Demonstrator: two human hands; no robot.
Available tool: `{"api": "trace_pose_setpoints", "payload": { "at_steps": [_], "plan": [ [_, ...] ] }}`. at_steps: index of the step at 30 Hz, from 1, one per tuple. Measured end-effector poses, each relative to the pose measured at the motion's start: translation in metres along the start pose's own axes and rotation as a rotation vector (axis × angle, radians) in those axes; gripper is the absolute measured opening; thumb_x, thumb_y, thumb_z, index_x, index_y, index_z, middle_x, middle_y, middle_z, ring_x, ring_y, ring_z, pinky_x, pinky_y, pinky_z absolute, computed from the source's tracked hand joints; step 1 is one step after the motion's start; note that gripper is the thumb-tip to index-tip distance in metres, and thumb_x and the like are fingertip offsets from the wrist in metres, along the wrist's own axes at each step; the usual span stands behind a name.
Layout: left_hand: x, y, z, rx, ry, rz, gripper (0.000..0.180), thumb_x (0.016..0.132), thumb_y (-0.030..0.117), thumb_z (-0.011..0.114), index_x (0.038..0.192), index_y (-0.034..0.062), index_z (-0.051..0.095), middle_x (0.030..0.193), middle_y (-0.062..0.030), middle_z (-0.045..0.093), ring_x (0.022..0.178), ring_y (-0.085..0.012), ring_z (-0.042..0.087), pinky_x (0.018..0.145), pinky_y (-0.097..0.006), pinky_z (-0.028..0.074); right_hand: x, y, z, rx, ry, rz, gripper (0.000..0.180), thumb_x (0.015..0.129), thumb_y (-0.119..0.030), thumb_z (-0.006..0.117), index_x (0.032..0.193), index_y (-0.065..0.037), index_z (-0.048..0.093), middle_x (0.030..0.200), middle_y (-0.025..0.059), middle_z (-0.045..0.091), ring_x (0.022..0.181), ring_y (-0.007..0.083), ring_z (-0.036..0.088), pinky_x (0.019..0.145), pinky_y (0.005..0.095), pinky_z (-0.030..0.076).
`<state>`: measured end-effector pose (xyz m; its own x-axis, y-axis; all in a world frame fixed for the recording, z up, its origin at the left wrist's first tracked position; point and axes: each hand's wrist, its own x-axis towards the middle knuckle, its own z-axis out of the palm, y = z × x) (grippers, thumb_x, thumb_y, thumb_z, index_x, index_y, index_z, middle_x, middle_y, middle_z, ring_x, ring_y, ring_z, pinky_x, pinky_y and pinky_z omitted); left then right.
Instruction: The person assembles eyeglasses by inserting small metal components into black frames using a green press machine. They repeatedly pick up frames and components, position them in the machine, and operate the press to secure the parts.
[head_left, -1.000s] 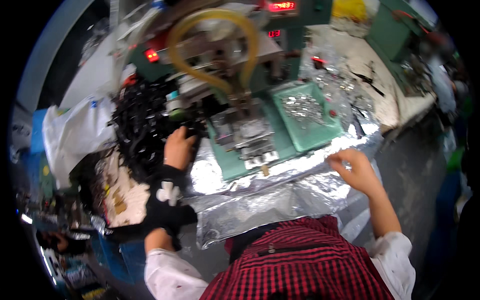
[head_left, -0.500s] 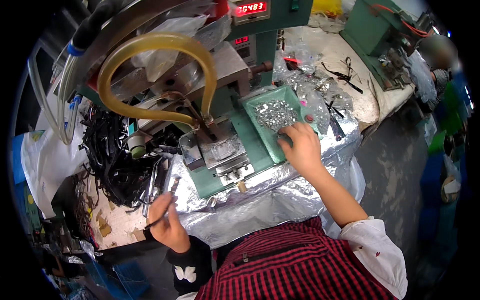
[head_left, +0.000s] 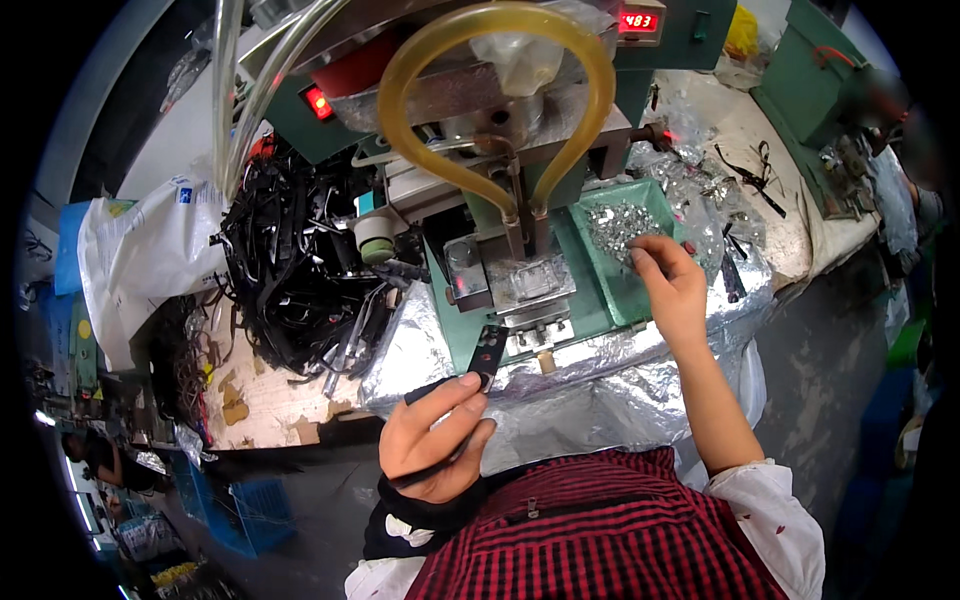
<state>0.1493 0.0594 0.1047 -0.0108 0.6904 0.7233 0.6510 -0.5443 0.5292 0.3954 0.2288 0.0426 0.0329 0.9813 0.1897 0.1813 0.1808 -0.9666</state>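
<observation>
In the green tray [head_left: 624, 297], metal bits [head_left: 612, 222] could be scattered if brushed by right grip [head_left: 677, 285] (closure unclear); black strip [head_left: 487, 352] pinched by left grip [head_left: 432, 440].

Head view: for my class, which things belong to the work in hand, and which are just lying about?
Likely in the work:
- black strip, in the left hand
- metal pieces, by the right hand
- green tray
- machine

Seemingly just lying about:
- white bag, left
- blue crate, lower left
- yellow bag, top right
</observation>
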Motion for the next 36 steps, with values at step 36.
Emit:
{"api": "trace_pose_setpoints", "payload": {
  "at_steps": [36],
  "plan": [
    [0.035,-0.020,0.064,0.348,-0.086,0.363,0.032,0.070,0.008,0.088,0.099,0.0063,0.075,0.104,-0.0110,0.076,0.055,-0.0151,0.053,0.049,-0.027,0.037,-0.005,0.023,-0.007,-0.468,-0.143,-0.367,0.031,0.087,0.003,0.055,0.113,-0.003,0.071,0.109,0.0162,0.073,0.100,0.0357,0.069,0.088,0.0416,0.054]
  ]
}}
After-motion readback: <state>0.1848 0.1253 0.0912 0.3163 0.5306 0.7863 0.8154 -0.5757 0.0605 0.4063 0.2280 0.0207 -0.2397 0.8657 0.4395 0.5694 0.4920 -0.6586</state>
